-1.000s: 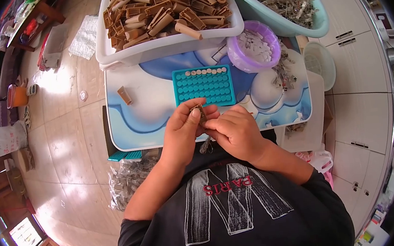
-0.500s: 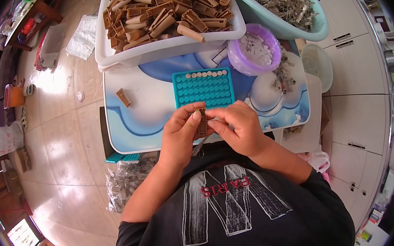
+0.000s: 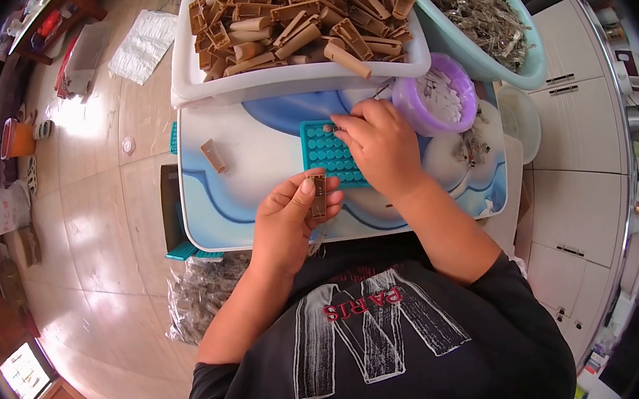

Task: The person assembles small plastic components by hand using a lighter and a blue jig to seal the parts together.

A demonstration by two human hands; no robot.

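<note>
My left hand (image 3: 279,222) is closed around a narrow brown plastic casing (image 3: 320,199), its hollow side facing up and my thumb pressed on its edge. Just beyond it lies a teal tray (image 3: 320,155) with rows of round compartments. Over the tray's far row, my right hand (image 3: 388,150) has its thumb and fingertips pinched together. Whatever small piece sits between those fingertips is too little to name, and the hand covers the tray's right part. Another brown casing (image 3: 213,156) lies alone on the left of the table.
A white bin (image 3: 301,86) heaped with brown casings stands at the back. Right of it are a pale green tub (image 3: 536,48) of clear and metallic parts and a purple bowl (image 3: 410,106) of small white pieces. Loose metallic parts (image 3: 472,146) lie on the patterned table (image 3: 254,156).
My right hand has left the casing and moved away from me to the tray's far row. The left hand keeps hold of the casing. The whole view has shifted slightly.
</note>
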